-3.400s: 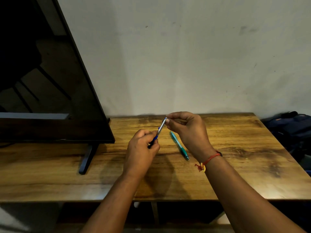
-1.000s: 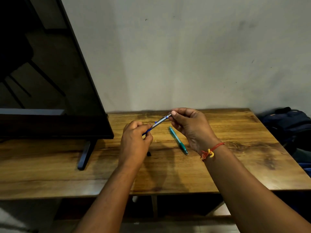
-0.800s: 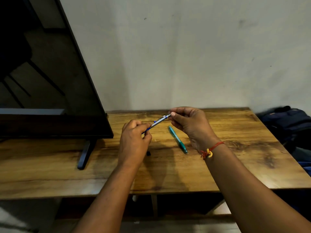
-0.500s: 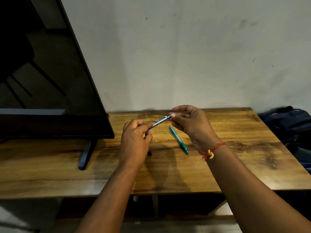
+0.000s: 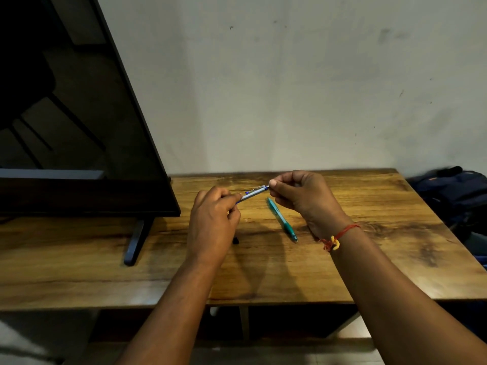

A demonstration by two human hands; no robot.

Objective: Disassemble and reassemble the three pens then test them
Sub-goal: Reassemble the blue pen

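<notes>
Pinching, the right hand's (image 5: 303, 200) fingertips (image 5: 273, 183) were closed on the clip end of the silver-blue pen (image 5: 253, 194). The left hand's (image 5: 210, 222) fingers were curled round its lower barrel. The pen was held in the air above the wooden table (image 5: 382, 262), tilted up to the right. A teal pen (image 5: 282, 219) lay on the table below, and a small dark piece (image 5: 235, 241) lay near it — too small to identify. No third pen was seen. My judgement: they were working the barrel joint, whether separating or closing I couldn't tell. The next move called for a twist or pull along the pen's axis — with firm grips.
</notes>
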